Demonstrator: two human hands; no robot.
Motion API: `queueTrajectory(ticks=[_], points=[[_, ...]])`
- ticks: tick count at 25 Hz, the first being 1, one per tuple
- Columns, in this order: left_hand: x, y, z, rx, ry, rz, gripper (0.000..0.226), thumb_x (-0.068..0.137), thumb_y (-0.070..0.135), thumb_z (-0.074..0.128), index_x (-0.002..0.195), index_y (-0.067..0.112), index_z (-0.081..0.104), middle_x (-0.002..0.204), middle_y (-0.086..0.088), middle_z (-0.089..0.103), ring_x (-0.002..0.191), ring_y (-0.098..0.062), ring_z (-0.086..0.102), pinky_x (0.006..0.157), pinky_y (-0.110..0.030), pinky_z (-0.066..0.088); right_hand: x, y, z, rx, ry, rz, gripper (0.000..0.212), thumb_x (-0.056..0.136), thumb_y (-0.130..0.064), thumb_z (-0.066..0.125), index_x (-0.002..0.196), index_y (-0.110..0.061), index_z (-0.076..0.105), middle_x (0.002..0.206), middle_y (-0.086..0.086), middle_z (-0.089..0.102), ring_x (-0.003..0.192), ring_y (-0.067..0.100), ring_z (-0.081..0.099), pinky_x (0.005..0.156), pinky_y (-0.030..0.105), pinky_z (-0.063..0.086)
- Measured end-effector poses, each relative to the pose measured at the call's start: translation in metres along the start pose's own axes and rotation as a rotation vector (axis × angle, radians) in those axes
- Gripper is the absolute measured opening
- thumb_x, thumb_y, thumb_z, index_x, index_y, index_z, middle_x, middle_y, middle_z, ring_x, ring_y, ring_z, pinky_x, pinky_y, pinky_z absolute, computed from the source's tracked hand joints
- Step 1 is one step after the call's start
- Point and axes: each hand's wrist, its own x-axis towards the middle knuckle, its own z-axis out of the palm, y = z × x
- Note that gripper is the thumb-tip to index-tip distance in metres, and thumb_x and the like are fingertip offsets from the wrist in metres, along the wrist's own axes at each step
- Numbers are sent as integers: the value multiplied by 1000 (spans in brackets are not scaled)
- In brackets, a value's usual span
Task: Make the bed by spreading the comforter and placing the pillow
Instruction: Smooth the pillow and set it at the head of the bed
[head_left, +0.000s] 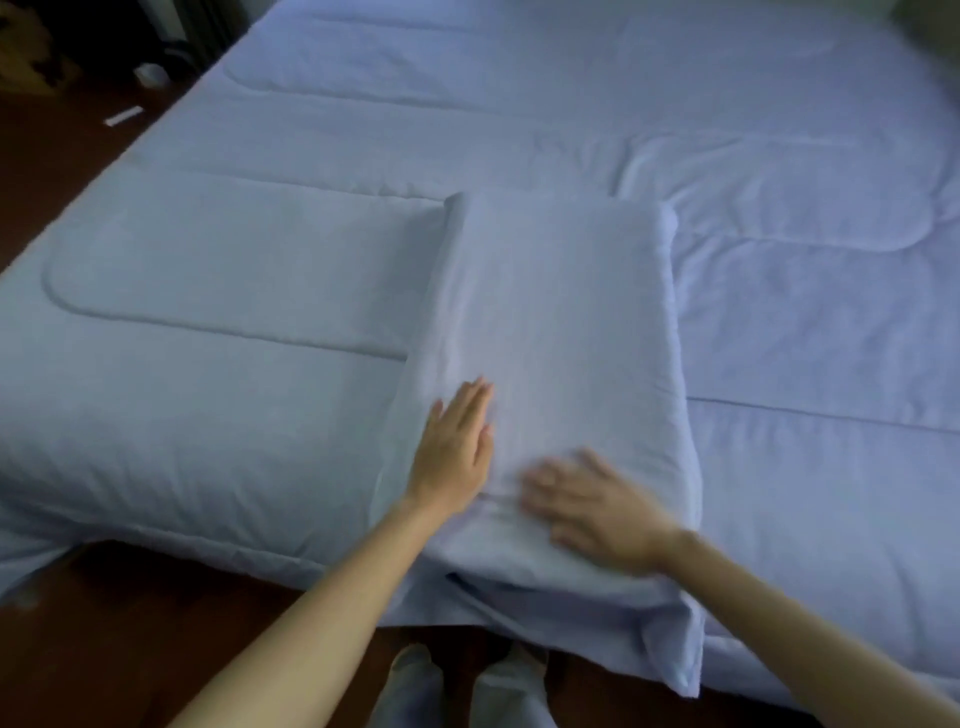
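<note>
Pale-blue pillow (561, 322) atop comforter (208, 312), long axis 12–6 o'clock; left hand (457, 447) and right hand (592, 509) flat, gripping nothing, at its 6 o'clock end.

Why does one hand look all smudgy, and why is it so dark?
Head view: the right hand is smeared by motion blur, the left hand on the pillow is sharper; the light is dim and bluish, and the floor fades nearly to black at top left.
</note>
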Motion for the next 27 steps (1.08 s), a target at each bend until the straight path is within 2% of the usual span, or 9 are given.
queueTrajectory(ticks=[2, 4, 6, 10, 13, 16, 19, 21, 27], points=[[-10, 3, 11, 155, -136, 83, 52, 88, 34, 37, 134, 12, 51, 142, -7, 50, 129, -26, 50, 100, -53, 43, -18, 29, -8, 126, 66, 726, 54, 96, -56, 17, 146, -46, 2, 158, -6, 20, 146, 24, 21, 115, 54, 13], [-28, -6, 10, 243, -158, 53, 57, 87, 43, 38, 138, 19, 47, 146, -4, 45, 133, -25, 45, 106, -51, 33, -32, 14, -10, 333, 57, 1160, 57, 94, -57, 25, 147, -45, 8, 161, -2, 3, 148, 28, 7, 114, 59, 12], [-47, -20, 3, 239, -143, -18, 61, 87, 48, 36, 141, 20, 43, 149, -4, 40, 137, -26, 40, 109, -49, 25, -36, -31, -4, 342, 95, 1192, 57, 92, -56, 25, 147, -42, 18, 160, 6, 9, 146, 34, 12, 109, 60, 24], [-85, -58, -16, 296, -222, -73, 73, 83, 55, 36, 142, 12, 41, 148, -7, 41, 135, -29, 41, 103, -56, 34, -66, -121, 3, 171, -1, 889, 47, 92, -40, 37, 138, -35, 45, 152, 0, 35, 137, 28, 33, 106, 52, 26], [-77, -68, -36, 195, -233, -423, 78, 81, 59, 27, 128, 4, 54, 129, -15, 60, 121, -41, 52, 99, -62, 34, -96, -131, -10, 184, 163, 753, 42, 100, -35, 29, 109, -25, 69, 135, -11, 54, 113, 19, 62, 101, 34, 39], [-40, -52, -48, 87, -158, -398, 59, 87, 43, 32, 123, 3, 56, 121, -19, 63, 106, -39, 60, 90, -55, 45, -80, -81, -48, 269, 404, 1092, 43, 96, -41, 36, 93, -22, 73, 100, -6, 75, 80, 24, 72, 65, 32, 55], [-5, -29, -52, -46, -144, -393, 57, 93, 34, 44, 142, 7, 36, 145, -16, 42, 124, -35, 50, 98, -45, 42, -47, -22, -66, 462, 359, 1362, 25, 93, -29, 48, 107, -21, 67, 108, 3, 71, 96, 28, 65, 78, 36, 50], [15, -28, -45, -64, -208, -492, 64, 93, 37, 44, 147, 11, 24, 151, -13, 31, 130, -34, 43, 102, -44, 39, -25, 12, -69, 600, 263, 1452, 35, 92, -29, 50, 124, -15, 56, 125, 12, 62, 112, 31, 58, 90, 38, 45], [57, -35, -22, -243, -214, -885, 77, 86, 62, 46, 133, 2, 36, 135, -27, 48, 123, -41, 49, 100, -43, 39, 18, 86, -43, 963, 124, 1544, 76, 81, -57, 60, 129, 0, 48, 133, 21, 53, 121, 35, 52, 96, 35, 42]])
